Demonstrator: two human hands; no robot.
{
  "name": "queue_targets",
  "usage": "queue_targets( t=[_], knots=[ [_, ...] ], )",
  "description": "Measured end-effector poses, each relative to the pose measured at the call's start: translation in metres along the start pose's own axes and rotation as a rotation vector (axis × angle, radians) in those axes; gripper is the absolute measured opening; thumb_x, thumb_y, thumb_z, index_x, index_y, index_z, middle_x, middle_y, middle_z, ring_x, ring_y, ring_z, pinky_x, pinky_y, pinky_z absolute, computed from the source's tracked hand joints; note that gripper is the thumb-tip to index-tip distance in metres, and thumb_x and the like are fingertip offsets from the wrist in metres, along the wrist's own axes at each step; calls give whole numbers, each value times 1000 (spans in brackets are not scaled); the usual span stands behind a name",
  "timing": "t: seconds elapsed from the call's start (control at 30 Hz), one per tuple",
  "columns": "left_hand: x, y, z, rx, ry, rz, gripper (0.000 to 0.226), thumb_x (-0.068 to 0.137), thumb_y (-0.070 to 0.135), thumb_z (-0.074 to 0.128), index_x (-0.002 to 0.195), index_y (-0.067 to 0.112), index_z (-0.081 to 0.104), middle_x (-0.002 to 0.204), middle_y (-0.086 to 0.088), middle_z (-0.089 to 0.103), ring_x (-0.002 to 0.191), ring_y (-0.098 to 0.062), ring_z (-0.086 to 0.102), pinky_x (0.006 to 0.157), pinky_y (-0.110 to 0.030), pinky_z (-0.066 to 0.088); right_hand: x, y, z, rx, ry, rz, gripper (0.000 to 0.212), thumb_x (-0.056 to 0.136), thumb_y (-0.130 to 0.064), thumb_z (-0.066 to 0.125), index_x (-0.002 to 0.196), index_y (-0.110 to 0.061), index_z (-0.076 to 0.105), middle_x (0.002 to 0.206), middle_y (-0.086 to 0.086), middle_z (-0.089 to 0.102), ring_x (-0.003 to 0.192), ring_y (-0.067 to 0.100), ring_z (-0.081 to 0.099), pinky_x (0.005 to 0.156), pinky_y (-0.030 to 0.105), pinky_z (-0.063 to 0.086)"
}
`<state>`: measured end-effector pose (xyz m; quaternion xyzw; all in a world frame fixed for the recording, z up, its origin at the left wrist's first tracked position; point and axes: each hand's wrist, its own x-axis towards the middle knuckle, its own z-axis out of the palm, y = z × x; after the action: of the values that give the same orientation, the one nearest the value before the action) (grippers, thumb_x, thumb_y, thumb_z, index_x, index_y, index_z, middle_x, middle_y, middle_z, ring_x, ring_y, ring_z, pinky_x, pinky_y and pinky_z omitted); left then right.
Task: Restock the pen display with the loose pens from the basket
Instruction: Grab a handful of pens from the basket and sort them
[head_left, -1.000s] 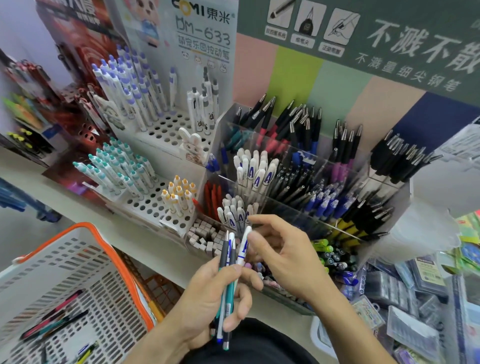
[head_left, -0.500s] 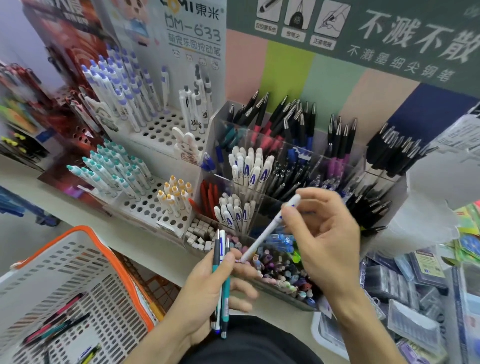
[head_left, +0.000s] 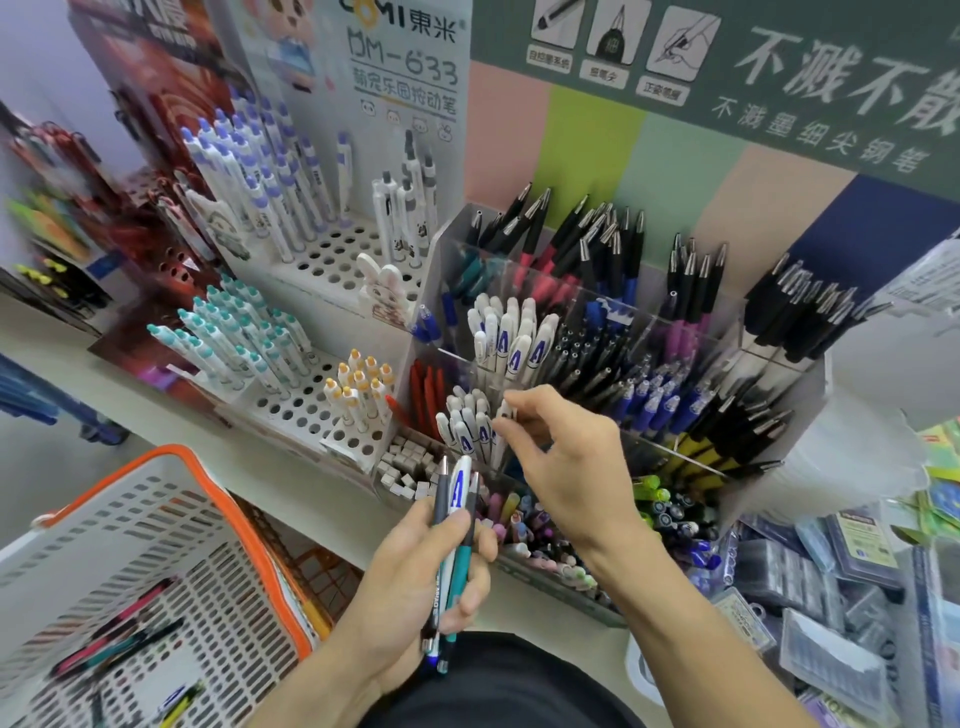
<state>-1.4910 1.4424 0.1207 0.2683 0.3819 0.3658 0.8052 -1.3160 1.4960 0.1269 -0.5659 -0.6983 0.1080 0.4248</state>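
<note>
While right hand (head_left: 566, 457) pinches white pen (head_left: 503, 415), display slot

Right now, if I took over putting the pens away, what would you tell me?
Left hand grips a small bunch of pens: one white with a blue A, one teal, one dark.
Right hand pinches a white pen at the front compartment of white A pens in the clear pen display, slotting it in.
More loose pens lie in the orange-rimmed basket.
Left to do: place the held pens by matching type, then empty the basket.
</note>
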Motion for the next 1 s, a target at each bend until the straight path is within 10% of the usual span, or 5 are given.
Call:
queue_targets(
  t=[0.37, 0.7, 1.0],
  knots=[
    [-3, 2, 7, -11, -13, 61, 28, 96, 21, 52, 119, 19, 68, 88, -19, 63, 46, -17, 48, 38, -22, 37, -1, 5, 8, -131, -175, 5, 20, 99, -8, 62, 112, -8, 77, 84, 6, 70, 74, 24, 66, 70, 41, 59],
    [0, -1, 2, 187, -89, -14, 26, 96, 33, 64, 117, 19, 70, 85, -11, 59, 53, -15, 44, 41, -22, 27, -37, -20, -28, 483, -315, 521, 6, 96, -23, 70, 101, -23, 73, 94, -7, 76, 84, 11, 73, 73, 23, 57],
    [4, -1, 6, 239, -68, -63, 33, 101, 30, 46, 117, 5, 62, 86, -15, 60, 49, -18, 43, 42, -25, 30, -25, -12, -53, 667, -155, 599, 15, 90, -22, 69, 101, -13, 70, 91, 11, 75, 83, 29, 75, 74, 41, 64]
  ],
)
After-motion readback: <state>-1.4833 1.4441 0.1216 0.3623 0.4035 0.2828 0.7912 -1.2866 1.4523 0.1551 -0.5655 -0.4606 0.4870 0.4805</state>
